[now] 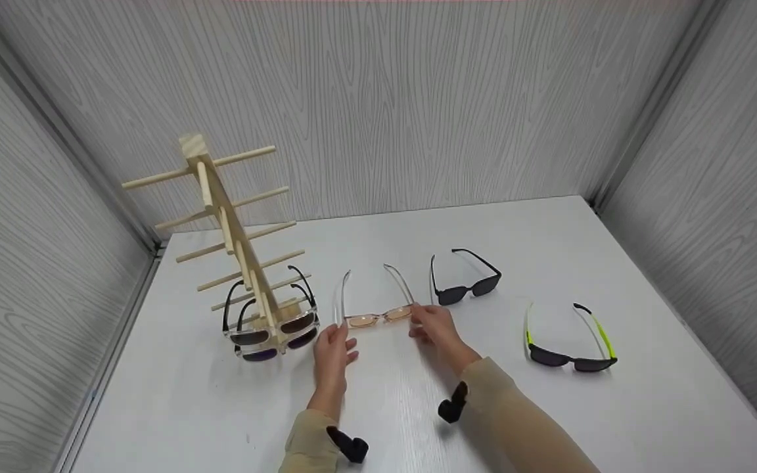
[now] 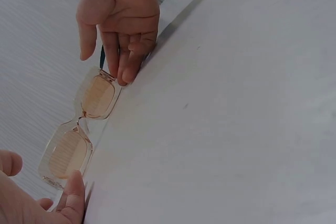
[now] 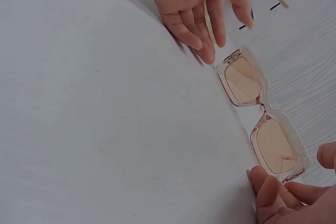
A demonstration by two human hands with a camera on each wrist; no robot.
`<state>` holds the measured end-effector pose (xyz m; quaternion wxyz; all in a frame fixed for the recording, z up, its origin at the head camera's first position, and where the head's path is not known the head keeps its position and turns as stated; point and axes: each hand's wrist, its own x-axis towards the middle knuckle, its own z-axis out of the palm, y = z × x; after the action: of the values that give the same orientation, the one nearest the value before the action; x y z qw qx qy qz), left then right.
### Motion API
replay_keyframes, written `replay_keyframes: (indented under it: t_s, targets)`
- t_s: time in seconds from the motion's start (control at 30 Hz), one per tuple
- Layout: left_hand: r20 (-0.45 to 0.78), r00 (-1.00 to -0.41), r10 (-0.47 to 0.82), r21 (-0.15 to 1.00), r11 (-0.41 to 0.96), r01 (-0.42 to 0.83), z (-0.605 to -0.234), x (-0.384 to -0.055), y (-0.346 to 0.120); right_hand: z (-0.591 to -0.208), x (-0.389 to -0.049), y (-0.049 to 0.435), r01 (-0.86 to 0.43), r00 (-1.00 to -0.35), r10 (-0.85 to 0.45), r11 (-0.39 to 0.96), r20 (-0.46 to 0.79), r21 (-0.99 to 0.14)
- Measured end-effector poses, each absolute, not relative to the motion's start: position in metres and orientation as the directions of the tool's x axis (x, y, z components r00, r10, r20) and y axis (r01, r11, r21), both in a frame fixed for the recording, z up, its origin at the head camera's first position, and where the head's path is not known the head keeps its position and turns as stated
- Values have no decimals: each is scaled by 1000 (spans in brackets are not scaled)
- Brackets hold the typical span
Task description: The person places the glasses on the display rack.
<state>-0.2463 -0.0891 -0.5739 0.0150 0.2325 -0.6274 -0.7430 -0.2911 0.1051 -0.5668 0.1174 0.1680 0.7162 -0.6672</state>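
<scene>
Clear-framed glasses with pale orange lenses [image 1: 363, 321] rest on the white table, temples unfolded and pointing away. At their left end is my left hand [image 1: 332, 355], fingertips right by the frame's corner. My right hand [image 1: 436, 327] has its fingers at the opposite corner. Both wrist views show each thumb apart from the fingers and off the frame, for instance the right hand [image 2: 123, 19] above the orange lens [image 2: 98, 97] and the left hand [image 3: 194, 9] beside the glasses' other end [image 3: 243, 80].
A wooden display rack [image 1: 240, 230] with several pegs stands at the left, two pairs of sunglasses [image 1: 250, 338] on its lowest pegs. Black sunglasses [image 1: 454, 294] lie behind the right hand. Sunglasses with yellow-green temples [image 1: 572, 362] lie farther right. Grey wood-grain panels [image 1: 378, 98] enclose the table.
</scene>
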Motion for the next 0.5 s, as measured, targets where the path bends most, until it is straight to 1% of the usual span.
replay_keyframes:
  t_s: [0.2,0.5]
  targets:
    - [-324,-892,-314,941,-200,-271,-573,-250,-89,-565,-295,102,413,-907,98,8,-410,-911]
    - [-306,-899,-314,948,-185,-258,-573,-255,-86,-562,-300,101,391,-914,124,5,-387,-921]
